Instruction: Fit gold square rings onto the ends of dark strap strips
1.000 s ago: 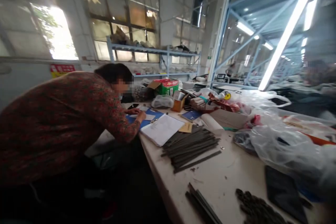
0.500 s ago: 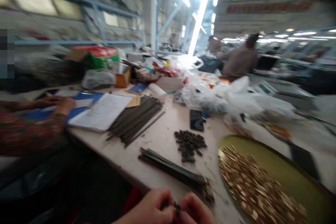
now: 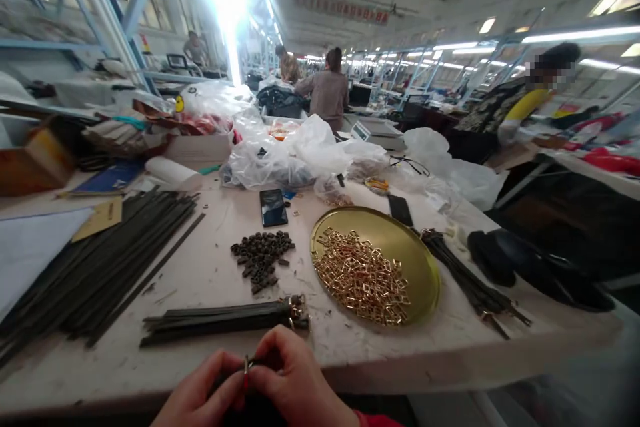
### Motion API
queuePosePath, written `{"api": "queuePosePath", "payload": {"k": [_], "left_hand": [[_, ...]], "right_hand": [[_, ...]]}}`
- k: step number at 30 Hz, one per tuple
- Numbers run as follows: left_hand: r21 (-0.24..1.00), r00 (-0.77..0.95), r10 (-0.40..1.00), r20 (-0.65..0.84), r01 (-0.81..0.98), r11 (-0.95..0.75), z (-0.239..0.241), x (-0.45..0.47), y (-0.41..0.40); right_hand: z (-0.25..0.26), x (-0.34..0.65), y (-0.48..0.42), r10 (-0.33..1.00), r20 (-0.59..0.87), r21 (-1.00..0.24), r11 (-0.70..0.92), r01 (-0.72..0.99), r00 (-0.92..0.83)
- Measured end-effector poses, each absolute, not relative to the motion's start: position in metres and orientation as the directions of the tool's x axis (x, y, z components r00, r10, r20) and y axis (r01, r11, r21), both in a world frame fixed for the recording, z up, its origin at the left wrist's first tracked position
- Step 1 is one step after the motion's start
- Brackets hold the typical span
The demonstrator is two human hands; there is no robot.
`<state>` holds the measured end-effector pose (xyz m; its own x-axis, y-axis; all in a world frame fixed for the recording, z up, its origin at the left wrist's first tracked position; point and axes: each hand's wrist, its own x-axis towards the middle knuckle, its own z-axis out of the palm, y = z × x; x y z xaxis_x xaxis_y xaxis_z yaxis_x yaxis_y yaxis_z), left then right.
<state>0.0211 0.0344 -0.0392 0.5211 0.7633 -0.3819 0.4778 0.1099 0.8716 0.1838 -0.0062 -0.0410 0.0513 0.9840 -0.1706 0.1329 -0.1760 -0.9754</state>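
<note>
Low at the table's front edge, my left hand and my right hand meet fingertip to fingertip. Pinched in the left is a small gold buckle, seen edge-on. The right pinches a dark strap end against it; whether the strap passes through the buckle I cannot make out. Just beyond lies a bundle of dark straps with gold buckles at its right end. Behind that is a pile of small dark loops. A round gold tray to the right holds a heap of gold buckles.
Many loose dark straps cover the table's left side beside white paper. A phone lies behind the loops. Plastic bags fill the back. More straps lie at right. Several people work farther off, one facing away.
My view has swung to the right, bringing the whole tray and the right side of the table into sight. Both hands stay together, and the gold buckle between them now shows.
</note>
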Motion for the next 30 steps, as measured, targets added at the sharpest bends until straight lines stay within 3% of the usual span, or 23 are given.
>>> {"api": "queuePosePath", "payload": {"k": [7, 13, 18, 22, 27, 30], "left_hand": [[0.874, 0.355, 0.907, -0.226, 0.485, 0.028, -0.017, 0.037, 0.023], [0.928, 0.394, 0.910, -0.133, 0.371, -0.025, -0.013, 0.037, 0.002], [0.912, 0.468, 0.865, -0.180, 0.410, -0.031, -0.012, 0.026, -0.001], [0.910, 0.547, 0.809, -0.216, 0.414, -0.037, -0.007, 0.022, 0.004], [0.944, 0.644, 0.721, -0.255, 0.326, 0.043, -0.014, 0.021, 0.012], [0.958, 0.628, 0.726, -0.281, 0.226, 0.176, -0.022, 0.018, 0.020]], "right_hand": [[-0.053, 0.181, -0.021, 0.985, 0.149, -0.970, 0.130, 0.206, 0.081], [-0.060, 0.181, -0.029, 0.966, 0.241, -0.931, 0.203, 0.304, 0.094], [-0.052, 0.177, -0.030, 0.986, 0.090, -0.982, 0.064, 0.177, 0.143], [-0.046, 0.177, -0.022, 0.994, -0.075, -0.995, -0.070, -0.077, 0.073], [-0.053, 0.166, -0.013, 0.932, -0.336, -0.792, -0.356, -0.495, -0.133], [-0.053, 0.165, -0.008, 0.904, -0.391, -0.753, -0.421, -0.505, -0.170]]}}
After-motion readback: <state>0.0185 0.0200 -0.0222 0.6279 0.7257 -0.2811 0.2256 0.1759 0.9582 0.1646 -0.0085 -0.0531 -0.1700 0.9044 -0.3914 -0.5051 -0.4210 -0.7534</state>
